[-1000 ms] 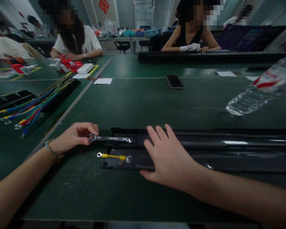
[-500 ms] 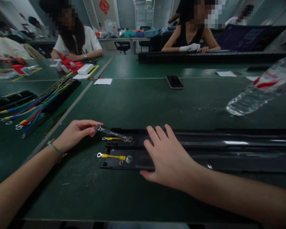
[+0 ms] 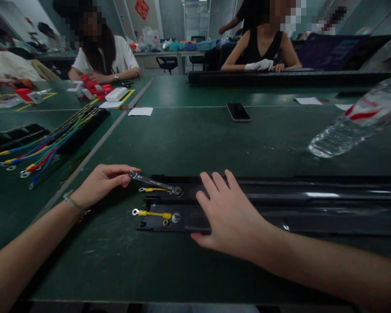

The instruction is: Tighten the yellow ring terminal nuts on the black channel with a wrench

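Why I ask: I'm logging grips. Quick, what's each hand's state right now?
Left hand: closed, pinching one end of the metal wrench.
Right hand: open, fingers spread across the black channels.

Phone (image 3: 239, 112) lying flat, paper slip (image 3: 140, 111) left of it; clear bottle (image 3: 331, 140), red-and-white label (image 3: 365, 112), far right

The left forearm (image 3: 35, 241) slants in from the lower left, the left grip (image 3: 108, 182) pinching between thumb and forefinger. The right forearm (image 3: 313, 252) extends from the lower right; the right grip (image 3: 230, 211) lies palm down, fingers spread.
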